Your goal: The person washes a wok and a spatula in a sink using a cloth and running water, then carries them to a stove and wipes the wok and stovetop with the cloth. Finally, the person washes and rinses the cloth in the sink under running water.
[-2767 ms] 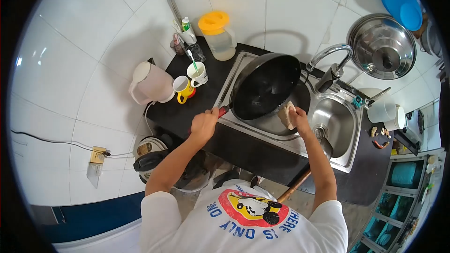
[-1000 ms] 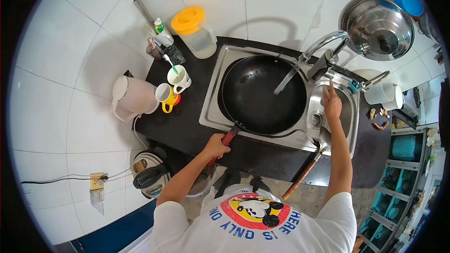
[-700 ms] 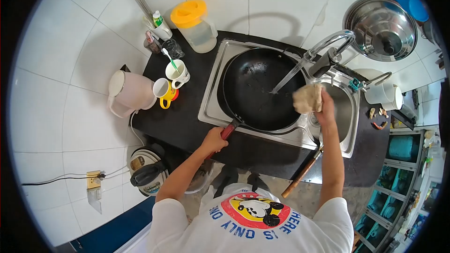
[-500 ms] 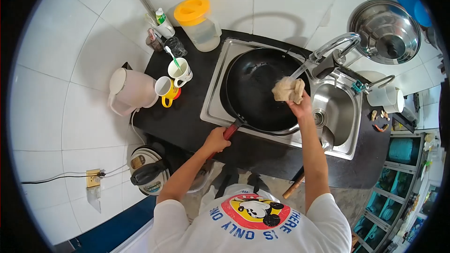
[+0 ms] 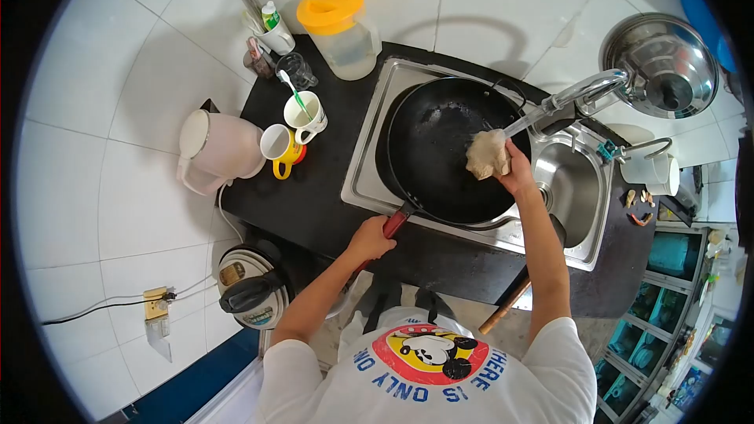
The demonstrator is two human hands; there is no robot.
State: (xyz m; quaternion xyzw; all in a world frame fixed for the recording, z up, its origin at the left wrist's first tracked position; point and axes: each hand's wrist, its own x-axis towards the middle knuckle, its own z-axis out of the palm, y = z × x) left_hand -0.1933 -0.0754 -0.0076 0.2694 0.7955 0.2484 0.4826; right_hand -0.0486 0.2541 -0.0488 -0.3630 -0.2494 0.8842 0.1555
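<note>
The left hand (image 5: 372, 237) has its fingers closed round the red handle (image 5: 395, 223), which leaves the pan (image 5: 432, 173) at about half past seven; the right hand (image 5: 517, 171) has its fingers curled round a bunched beige cloth (image 5: 488, 155), some of them hidden behind it. The pan sits over the larger bowl of the sink (image 5: 357, 188), its dark inside facing up; the cloth is above that inside, toward three o'clock of its middle. The step in hand looks like wetting the cloth: the tap (image 5: 585, 86), at two o'clock of the pan, sends a stream of water (image 5: 528, 120) down to the cloth's one o'clock edge; from here a next move seems to call for a firm hold on the wet cloth, with the handle kept steady so that the pan does not swing.

Round about, a utensil with a wooden handle (image 5: 510, 296) lies at half past five of the pan, jutting past the front edge of the desk (image 5: 314, 216); a yellow-lidded jug (image 5: 345, 39) stands at half past ten, a white mug (image 5: 305, 114) and a yellow mug (image 5: 279, 145) near nine.

Against the frame of one second ago, the right hand has left its place near the tap and come over the pan with the cloth; the water, which then fell straight into the pan, now meets the cloth; the left hand keeps the same hold.
</note>
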